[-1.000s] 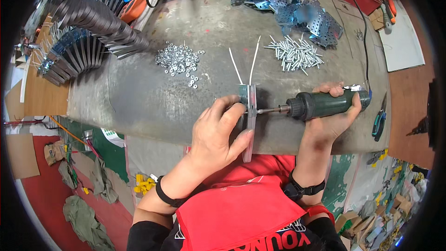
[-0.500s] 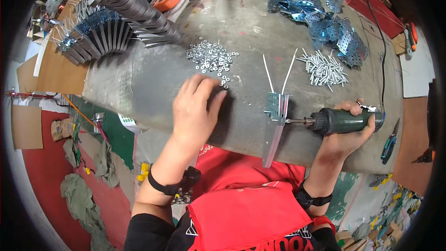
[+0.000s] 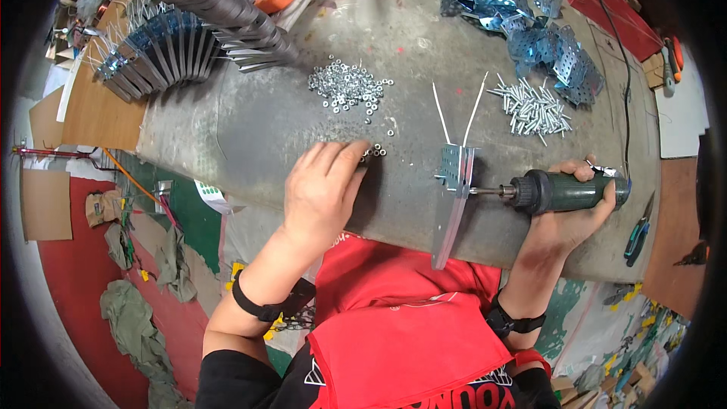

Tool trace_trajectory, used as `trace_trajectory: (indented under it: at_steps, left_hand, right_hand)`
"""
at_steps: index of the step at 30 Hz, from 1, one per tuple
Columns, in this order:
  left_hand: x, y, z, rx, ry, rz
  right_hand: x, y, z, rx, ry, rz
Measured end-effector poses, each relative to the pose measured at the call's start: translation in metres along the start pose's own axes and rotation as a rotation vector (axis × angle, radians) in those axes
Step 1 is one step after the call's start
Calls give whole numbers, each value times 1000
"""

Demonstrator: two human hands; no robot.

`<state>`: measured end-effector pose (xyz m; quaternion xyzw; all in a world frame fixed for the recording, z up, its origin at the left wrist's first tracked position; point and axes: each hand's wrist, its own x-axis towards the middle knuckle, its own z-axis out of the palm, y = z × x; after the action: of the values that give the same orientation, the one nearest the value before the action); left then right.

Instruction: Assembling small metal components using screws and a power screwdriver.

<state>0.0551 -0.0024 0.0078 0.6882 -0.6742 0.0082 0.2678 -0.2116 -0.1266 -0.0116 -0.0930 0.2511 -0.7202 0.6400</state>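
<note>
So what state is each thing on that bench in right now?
Left hand: flat on bench, fingertips at loose nuts.
Right hand: gripping green power driver.
Driver bit: against metal bracket.
Bracket: standing on edge.
Screws: loose pile.

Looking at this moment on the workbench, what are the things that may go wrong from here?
1. Only the green power driver in the right hand touches the metal bracket; unheld, the bracket may spin or slide.
2. Its lower end overhangs the table edge, so it might drop.
3. The left hand reaches for a few loose nuts and may scatter them.
</note>
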Motion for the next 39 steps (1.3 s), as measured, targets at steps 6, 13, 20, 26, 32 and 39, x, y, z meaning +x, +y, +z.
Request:
trace_trajectory:
  at_steps: [6, 13, 20, 26, 32, 39]
  left_hand:
    - [8, -1, -3, 91, -125, 3]
    - [33, -4, -12, 90, -353, 62]
    - [32, 12, -16, -122, -208, 168]
    - [17, 45, 10, -920, -130, -245]
    - [8, 57, 22, -1088, -30, -379]
    - [4, 58, 26, -1242, -24, -450]
  right_hand:
    - [-1, -2, -3, 8, -48, 30]
    - [-6, 4, 6, -20, -15, 4]
    - [-6, 2, 6, -7, -26, -5]
    - [-4, 3, 4, -25, 20, -21]
    - [-3, 1, 4, 34, -1, -13]
    - [-6, 4, 9, -45, 35, -47]
